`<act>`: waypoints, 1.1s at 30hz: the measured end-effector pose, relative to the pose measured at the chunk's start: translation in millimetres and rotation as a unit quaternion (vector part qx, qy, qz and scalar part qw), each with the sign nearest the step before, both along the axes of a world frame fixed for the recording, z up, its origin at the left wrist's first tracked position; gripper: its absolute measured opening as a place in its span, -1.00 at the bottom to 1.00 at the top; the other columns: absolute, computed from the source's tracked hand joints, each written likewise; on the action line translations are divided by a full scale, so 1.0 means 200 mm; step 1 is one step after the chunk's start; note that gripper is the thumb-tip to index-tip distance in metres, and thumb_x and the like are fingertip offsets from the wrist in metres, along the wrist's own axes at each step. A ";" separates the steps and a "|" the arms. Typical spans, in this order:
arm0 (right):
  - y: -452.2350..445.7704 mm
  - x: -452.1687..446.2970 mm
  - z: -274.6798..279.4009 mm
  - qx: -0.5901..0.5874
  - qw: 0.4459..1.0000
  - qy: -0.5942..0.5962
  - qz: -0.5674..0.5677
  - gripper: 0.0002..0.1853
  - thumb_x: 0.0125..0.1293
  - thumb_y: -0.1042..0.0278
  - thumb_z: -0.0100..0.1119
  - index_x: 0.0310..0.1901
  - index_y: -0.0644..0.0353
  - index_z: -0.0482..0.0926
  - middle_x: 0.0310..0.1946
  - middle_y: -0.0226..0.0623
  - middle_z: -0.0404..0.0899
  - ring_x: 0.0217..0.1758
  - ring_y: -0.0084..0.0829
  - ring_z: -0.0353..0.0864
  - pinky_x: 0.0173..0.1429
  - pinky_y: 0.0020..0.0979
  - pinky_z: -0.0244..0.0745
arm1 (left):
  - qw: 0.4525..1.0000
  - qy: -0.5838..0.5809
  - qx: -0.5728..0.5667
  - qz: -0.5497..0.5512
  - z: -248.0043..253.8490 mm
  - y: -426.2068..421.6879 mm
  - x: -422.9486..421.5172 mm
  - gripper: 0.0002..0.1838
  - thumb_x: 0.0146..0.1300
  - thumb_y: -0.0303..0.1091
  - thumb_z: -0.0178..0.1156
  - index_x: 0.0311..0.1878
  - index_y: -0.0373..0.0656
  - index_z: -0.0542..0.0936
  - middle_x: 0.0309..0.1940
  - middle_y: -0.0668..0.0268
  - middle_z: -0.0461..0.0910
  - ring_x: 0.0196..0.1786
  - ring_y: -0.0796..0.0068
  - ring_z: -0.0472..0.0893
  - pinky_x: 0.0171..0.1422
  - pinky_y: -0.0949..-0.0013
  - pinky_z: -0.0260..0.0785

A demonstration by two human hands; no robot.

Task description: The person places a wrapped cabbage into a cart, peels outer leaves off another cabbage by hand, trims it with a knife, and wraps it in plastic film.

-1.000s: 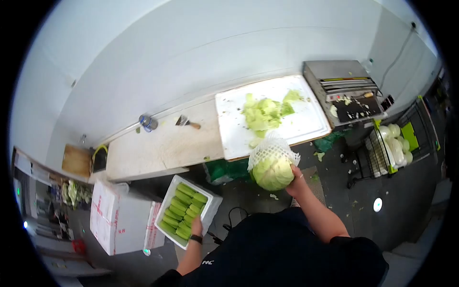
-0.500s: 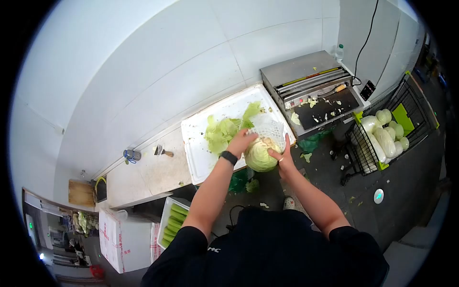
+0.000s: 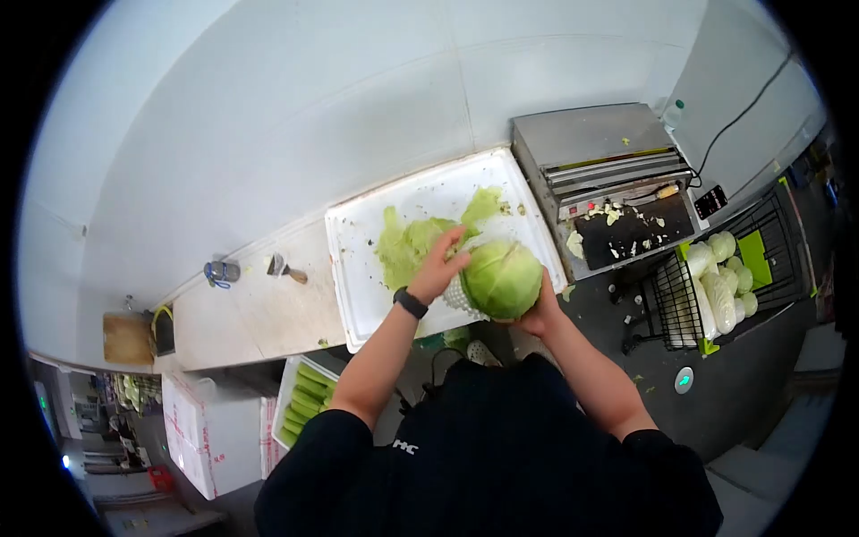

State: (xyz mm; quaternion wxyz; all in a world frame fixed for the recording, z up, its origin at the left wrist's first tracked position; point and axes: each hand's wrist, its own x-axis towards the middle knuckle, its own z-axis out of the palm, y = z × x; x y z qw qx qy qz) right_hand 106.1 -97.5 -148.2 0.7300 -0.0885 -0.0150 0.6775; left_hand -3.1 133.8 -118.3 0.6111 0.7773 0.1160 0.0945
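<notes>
A round green cabbage (image 3: 503, 279) is held up over the near right edge of the white tray (image 3: 365, 315). My right hand (image 3: 542, 310) grips it from below on its right side; some of those fingers are hidden behind it. White foam netting (image 3: 461, 297) shows along the lower left of the cabbage. My left hand (image 3: 437, 267) is beside the cabbage's left side, fingers apart, with the thumb close to its surface; whether it touches I cannot tell. Loose cabbage leaves (image 3: 407, 242) lie in the tray past my left hand.
A metal wrapping machine (image 3: 582, 139) with scraps and a wood-handled knife (image 3: 658, 193) stands right of the tray. Farther right is a black cart (image 3: 676, 300) of wrapped vegetables. A brush (image 3: 288, 270) and bottle (image 3: 221, 273) sit on the left counter. A box of long green vegetables (image 3: 286, 407) stands below.
The cabbage has turned, showing a greener side, and the netting has shifted from its far side to its lower left. My left hand has come off the netting's far edge. The view has shifted.
</notes>
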 end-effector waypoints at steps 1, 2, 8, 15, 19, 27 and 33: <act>0.02 0.03 -0.01 0.083 0.993 0.066 0.053 -0.19 0.31 -0.54 -0.31 0.39 -0.17 0.38 0.29 -0.29 0.48 0.34 -0.12 0.49 0.13 0.07 0.54 | 0.992 0.010 -0.121 -0.026 0.03 -0.05 -0.07 -0.15 0.36 -0.07 0.30 0.58 -0.04 0.08 0.46 0.25 0.26 0.50 0.27 0.24 0.52 0.21 0.15; 0.05 0.06 -0.03 0.076 0.993 0.072 0.057 -0.19 0.31 -0.54 -0.31 0.39 -0.17 0.38 0.29 -0.29 0.48 0.34 -0.12 0.49 0.13 0.07 0.54 | 0.969 0.018 -0.239 -0.051 0.04 -0.10 -0.13 -0.09 0.35 -0.03 0.31 0.60 -0.02 0.02 0.47 0.26 0.25 0.50 0.28 0.24 0.52 0.21 0.15; 0.31 0.09 0.10 -0.405 0.827 -0.389 0.019 -0.25 0.45 -0.40 -0.21 0.43 0.02 0.29 0.30 -0.18 0.42 0.10 -0.04 0.61 0.08 0.03 0.60 | 0.908 0.014 -0.395 0.138 -0.13 -0.05 -0.10 0.13 0.28 -0.07 0.38 0.60 -0.23 -0.24 0.47 0.07 0.23 0.47 0.25 0.28 0.51 0.21 0.17; 0.44 0.23 -0.12 -0.369 0.810 -0.450 0.064 -0.35 0.54 -0.23 -0.27 0.41 0.11 0.28 0.25 -0.17 0.44 0.10 -0.22 0.60 0.14 -0.16 0.55 | 0.949 0.101 -0.041 0.297 -0.27 -0.03 0.05 -0.08 0.23 -0.09 0.40 0.49 -0.27 0.13 0.37 0.04 0.35 0.40 0.21 0.37 0.44 0.20 0.25; 0.42 0.28 -0.33 -0.322 0.574 -0.753 -0.003 -0.29 0.44 -0.06 0.10 0.51 0.02 0.15 0.38 0.05 0.26 0.28 0.02 0.46 0.31 -0.07 0.43 | 0.937 0.094 0.018 0.335 -0.37 0.03 0.09 -0.18 0.14 -0.13 0.34 0.43 -0.24 0.27 0.35 -0.17 0.31 0.37 -0.09 0.36 0.48 0.05 0.21; 0.57 0.43 0.10 -0.216 0.420 -0.881 -0.006 -0.12 0.09 0.20 0.49 0.45 0.01 0.28 0.37 0.07 0.23 0.39 0.13 0.29 0.42 -0.09 0.30 | 0.932 0.093 0.228 0.266 -0.20 0.02 0.22 -0.23 0.18 -0.14 0.28 0.45 -0.08 0.29 0.41 -0.25 0.20 0.45 -0.26 0.24 0.51 -0.03 0.16; 0.55 0.53 -0.03 -0.046 0.384 -0.920 -0.064 -0.35 0.09 0.18 0.48 0.26 -0.03 0.50 0.33 -0.13 0.33 0.41 0.00 0.29 0.39 -0.08 0.35 | 0.946 0.136 0.224 0.193 -0.17 0.10 0.25 -0.30 0.18 -0.19 0.29 0.40 -0.08 0.36 0.40 -0.14 0.24 0.41 -0.11 0.34 0.42 0.06 0.29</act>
